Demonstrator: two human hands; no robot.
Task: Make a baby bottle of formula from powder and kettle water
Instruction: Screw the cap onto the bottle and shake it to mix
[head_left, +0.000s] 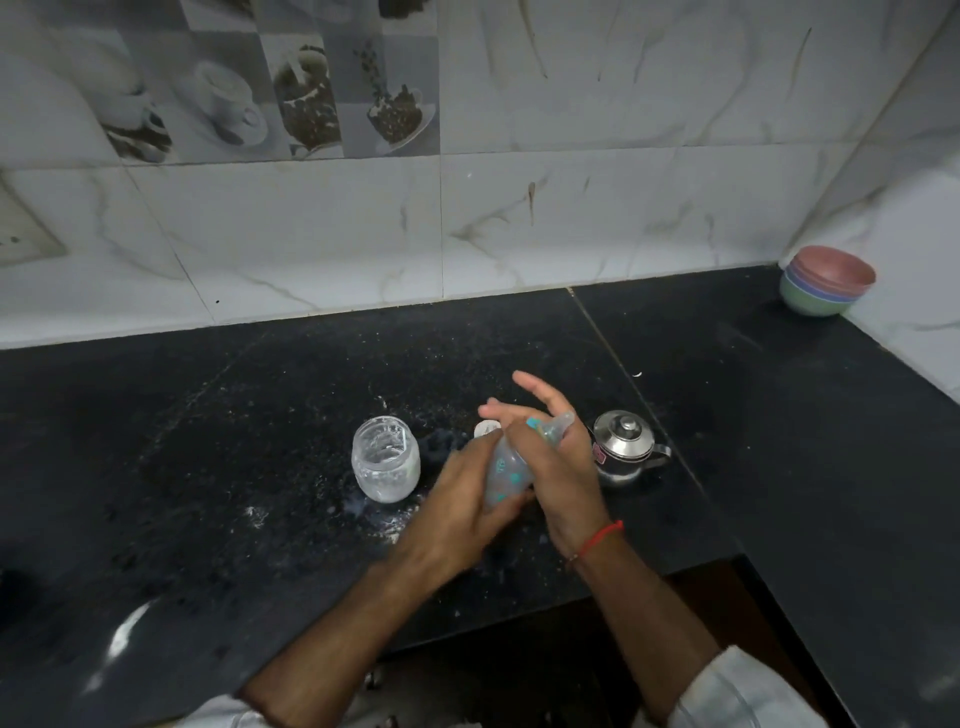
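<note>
A clear baby bottle (503, 470) with teal print and its teat (563, 422) fitted is tilted to the right above the black counter, held between both hands. My left hand (462, 504) grips its lower body, thumb curled under the base. My right hand (558, 467) presses its palm against the bottle's right side, fingers straight and spread. The hands and bottle are motion-blurred. An open glass jar (385, 460) of white powder stands to the left. A small steel kettle (625, 448) with its lid on stands just right of my right hand.
A small white cap (486, 429) lies behind the hands. White powder is spilled on the black counter (234, 467) around the jar. Stacked coloured bowls (826, 283) sit in the far right corner. Tiled walls bound the counter at the back and right; its front edge steps in below my arms.
</note>
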